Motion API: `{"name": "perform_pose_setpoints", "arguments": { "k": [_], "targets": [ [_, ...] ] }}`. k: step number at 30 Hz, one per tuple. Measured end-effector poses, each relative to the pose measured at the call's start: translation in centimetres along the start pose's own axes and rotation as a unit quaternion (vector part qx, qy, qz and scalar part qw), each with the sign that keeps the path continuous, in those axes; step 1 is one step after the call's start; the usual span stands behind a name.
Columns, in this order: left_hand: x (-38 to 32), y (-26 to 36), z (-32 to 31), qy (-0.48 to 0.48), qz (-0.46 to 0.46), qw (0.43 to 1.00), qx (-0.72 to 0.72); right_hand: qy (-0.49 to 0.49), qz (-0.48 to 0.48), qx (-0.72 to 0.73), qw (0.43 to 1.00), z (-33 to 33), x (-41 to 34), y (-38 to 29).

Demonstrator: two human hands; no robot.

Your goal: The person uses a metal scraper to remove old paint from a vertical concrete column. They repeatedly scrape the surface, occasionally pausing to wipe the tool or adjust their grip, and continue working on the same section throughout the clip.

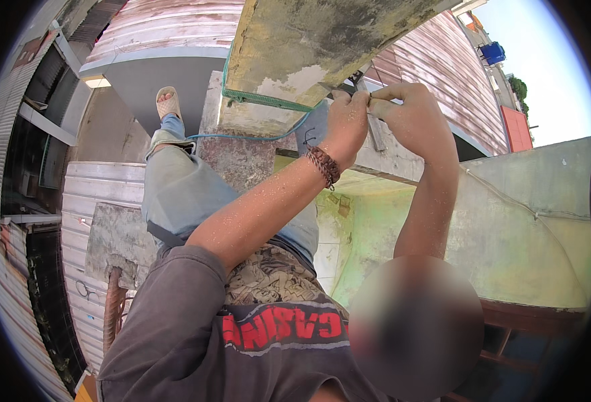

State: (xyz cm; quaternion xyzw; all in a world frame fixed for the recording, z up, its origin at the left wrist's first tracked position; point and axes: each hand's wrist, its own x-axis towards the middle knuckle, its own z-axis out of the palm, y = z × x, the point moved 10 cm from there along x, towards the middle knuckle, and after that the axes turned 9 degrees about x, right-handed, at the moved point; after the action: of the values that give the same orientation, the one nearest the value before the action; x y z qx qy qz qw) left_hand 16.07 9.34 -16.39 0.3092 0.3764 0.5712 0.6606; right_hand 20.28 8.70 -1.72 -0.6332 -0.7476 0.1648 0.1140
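Observation:
My left hand (348,125), a braided bracelet at its wrist, is closed beside the underside of a weathered concrete pillar (280,55). Close against it is my right hand (411,115), thumb and fingers pinching a small thin dark piece (371,94). That piece runs between both hands; its far end is hidden by my left fingers. Just beyond them is a black item (355,77) with white marks, too small to identify. A narrow grey strip (377,134) sticks out below my hands. Pale specks of dust cover both forearms.
A green strap (270,100) wraps the pillar, and a blue cord (245,136) trails along the ledge (235,161). My sandalled foot (168,103) is at the left, above a drop. Corrugated roofing (441,75) lies beyond; a green-painted wall (526,226) with a cable stands at the right.

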Motion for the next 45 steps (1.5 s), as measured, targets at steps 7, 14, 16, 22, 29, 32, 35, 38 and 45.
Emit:
{"name": "perform_pose_setpoints", "arguments": {
  "k": [7,14,16,22,29,32,35,38,45],
  "targets": [
    [-1.1,2.5,0.8,0.012,0.071,0.996,0.049,0.027,0.007,0.038,0.999,-2.5,-2.3,-0.7],
    [-0.2,0.3,-0.8,0.047,0.056,0.997,0.015,0.016,0.014,-0.011,1.0,0.0,-0.9,0.5],
    [0.0,-1.0,-2.1,0.06,0.04,0.997,0.003,-0.001,0.011,-0.029,1.0,1.9,-0.6,1.4],
    [-0.9,0.3,-0.7,0.029,0.07,0.994,0.074,0.059,-0.007,0.049,0.997,-0.2,-2.7,1.3],
    [0.4,-1.5,-1.4,0.025,0.028,0.995,0.092,-0.02,0.043,0.046,0.998,2.0,-0.3,2.6],
    [-0.3,-2.0,-3.1,0.04,0.06,0.993,0.091,-0.025,0.065,0.066,0.995,2.7,-0.6,3.0],
    [-0.9,-0.6,-1.6,0.019,0.115,0.98,0.159,0.018,0.049,0.137,0.989,1.8,-2.1,3.3],
    [-0.7,-0.1,-1.5,0.023,0.156,0.968,0.195,0.027,0.061,0.133,0.989,1.1,-2.3,4.1],
    [-2.5,3.0,-7.1,0.009,0.051,0.921,0.387,-0.024,0.124,0.371,0.92,8.0,-5.1,11.7]
  ]
}}
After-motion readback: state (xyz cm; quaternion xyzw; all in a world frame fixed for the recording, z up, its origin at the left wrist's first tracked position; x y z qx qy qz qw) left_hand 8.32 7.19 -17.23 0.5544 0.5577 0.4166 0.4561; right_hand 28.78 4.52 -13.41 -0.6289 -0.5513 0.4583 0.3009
